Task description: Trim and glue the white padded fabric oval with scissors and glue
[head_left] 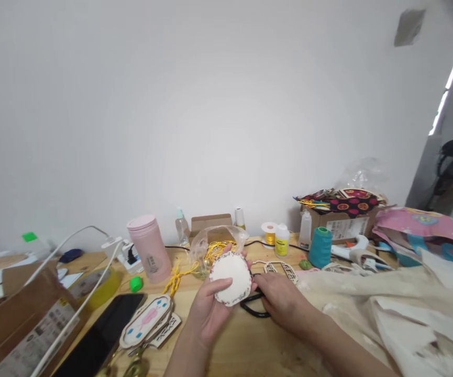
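Note:
My left hand (220, 296) grips a round white fabric disc (232, 275) with a dark-patterned rim. Its thumb lies across the front, and the fingers reach behind it. Just to the right, my right hand (283, 298) is closed around black-handled scissors (255, 313), one handle loop showing below the fingers. The scissors' blades are hidden, so I cannot tell whether they touch the rim. Behind the disc lies a clear plastic bag (214, 243) with yellow cords. Past my right hand sits a cut-out wooden piece (288, 271).
A pink tumbler (150, 251), black phone (102, 335) and stacked decorated plaques (146, 320) lie left, beside a cardboard box (25, 324). Glue bottle (282, 241) and teal thread cone (321, 248) stand at the back. Cream fabric (367, 298) covers the right side.

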Motion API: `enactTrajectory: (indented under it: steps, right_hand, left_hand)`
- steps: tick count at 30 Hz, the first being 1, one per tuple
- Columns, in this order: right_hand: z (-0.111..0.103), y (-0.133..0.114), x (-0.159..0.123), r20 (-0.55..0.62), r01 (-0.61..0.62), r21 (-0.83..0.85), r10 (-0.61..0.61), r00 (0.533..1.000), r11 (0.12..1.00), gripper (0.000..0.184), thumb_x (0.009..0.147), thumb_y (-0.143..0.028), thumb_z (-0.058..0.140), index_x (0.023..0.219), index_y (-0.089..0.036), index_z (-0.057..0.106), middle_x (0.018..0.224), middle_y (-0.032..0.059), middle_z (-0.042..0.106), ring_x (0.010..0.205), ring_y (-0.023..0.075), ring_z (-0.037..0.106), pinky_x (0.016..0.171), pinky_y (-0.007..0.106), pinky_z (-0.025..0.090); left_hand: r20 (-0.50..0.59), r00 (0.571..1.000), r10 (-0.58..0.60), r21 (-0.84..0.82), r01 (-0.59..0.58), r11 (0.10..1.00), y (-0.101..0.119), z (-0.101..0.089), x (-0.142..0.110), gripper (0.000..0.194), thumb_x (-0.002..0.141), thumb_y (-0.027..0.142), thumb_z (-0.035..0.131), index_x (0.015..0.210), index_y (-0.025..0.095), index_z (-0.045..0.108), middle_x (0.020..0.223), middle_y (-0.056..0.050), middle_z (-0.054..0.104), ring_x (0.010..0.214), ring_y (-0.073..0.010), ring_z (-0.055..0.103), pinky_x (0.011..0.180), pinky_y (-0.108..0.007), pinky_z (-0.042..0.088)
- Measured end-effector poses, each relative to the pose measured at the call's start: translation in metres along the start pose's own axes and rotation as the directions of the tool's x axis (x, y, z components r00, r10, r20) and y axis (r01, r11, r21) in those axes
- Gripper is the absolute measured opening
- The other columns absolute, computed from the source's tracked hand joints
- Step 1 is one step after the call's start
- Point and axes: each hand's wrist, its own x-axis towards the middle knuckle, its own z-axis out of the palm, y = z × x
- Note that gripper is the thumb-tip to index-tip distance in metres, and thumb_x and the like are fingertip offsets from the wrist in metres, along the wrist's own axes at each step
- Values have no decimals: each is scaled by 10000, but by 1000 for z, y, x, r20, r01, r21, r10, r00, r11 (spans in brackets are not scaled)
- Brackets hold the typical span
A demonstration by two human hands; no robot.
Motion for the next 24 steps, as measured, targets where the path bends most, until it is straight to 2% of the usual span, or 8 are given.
enactTrajectory:
  steps: [6, 8, 10, 12, 15, 17, 21, 24]
  right_hand:
    - [-11, -6, -8, -61, -17, -6, 17, 998, 1000, 332, 573, -22, 397, 828, -194, 521, 779, 34, 607, 742, 186, 518, 653, 287, 347]
    - [-12, -5, -11, -93, -83, 71, 89, 992, 994, 320, 522, -20, 406, 770, -201, 497, 705, 4, 588, 673, 162, 509, 601, 264, 334]
    - [-10, 0, -12, -88, -158, 251, 185, 979, 955, 314, 491, -22, 423, 743, -203, 473, 662, -24, 568, 617, 131, 498, 553, 231, 331]
    - [-7, 6, -11, -38, -227, 492, 281, 959, 840, 299, 483, -37, 453, 732, -203, 458, 646, -41, 558, 565, 104, 487, 499, 199, 331]
    - [-6, 12, -5, 53, -285, 807, 418, 907, 517, 238, 492, -96, 541, 679, -199, 434, 609, -51, 549, 491, 80, 476, 434, 176, 325]
    - [-8, 14, -1, 44, -234, 917, 500, 865, 323, 271, 473, -151, 627, 660, -197, 435, 605, -46, 561, 487, 86, 502, 441, 186, 361]
    - [-15, 16, 2, -29, -118, 974, 621, 784, 194, 396, 456, -292, 732, 744, -203, 476, 668, -17, 607, 568, 136, 584, 521, 244, 450]
    - [-17, 14, 2, -31, -29, 996, 643, 765, 82, 537, 440, -314, 776, 879, -213, 483, 759, 7, 627, 641, 176, 622, 583, 287, 482]
  left_hand:
    - [-2, 999, 38, 59, -38, 998, -1, 2, 1, 609, 748, -59, 405, 1298, 190, 318, 1072, -105, 628, 1052, -242, 526, 929, -468, 369]
    - [14, 998, 66, 57, -66, 996, 0, 1, 2, 587, 753, -54, 404, 1292, 168, 331, 1038, -106, 643, 1041, -232, 535, 931, -437, 375]
    - [18, 995, 94, 54, -95, 994, 1, 1, 2, 574, 757, -52, 403, 1288, 157, 339, 1013, -103, 653, 1032, -219, 542, 933, -409, 378]
    - [18, 994, 111, 52, -111, 992, 2, 2, 1, 570, 758, -52, 404, 1285, 157, 344, 1001, -99, 659, 1027, -207, 546, 934, -389, 380]
    - [26, 993, 116, 34, -117, 993, 2, 3, 1, 559, 763, -48, 397, 1281, 158, 353, 1003, -97, 659, 1029, -201, 545, 934, -377, 380]
    - [25, 993, 113, 12, -114, 993, 2, 2, 2, 540, 771, -34, 395, 1275, 157, 363, 993, -96, 663, 1026, -202, 547, 930, -377, 383]
    - [-2, 993, 114, -24, -114, 993, 1, -1, 4, 509, 789, 3, 408, 1268, 168, 374, 966, -89, 674, 1008, -206, 560, 921, -381, 394]
    - [-26, 994, 104, -7, -104, 995, 0, -1, 4, 492, 803, 36, 419, 1270, 181, 367, 989, -94, 666, 1003, -217, 563, 911, -402, 401]
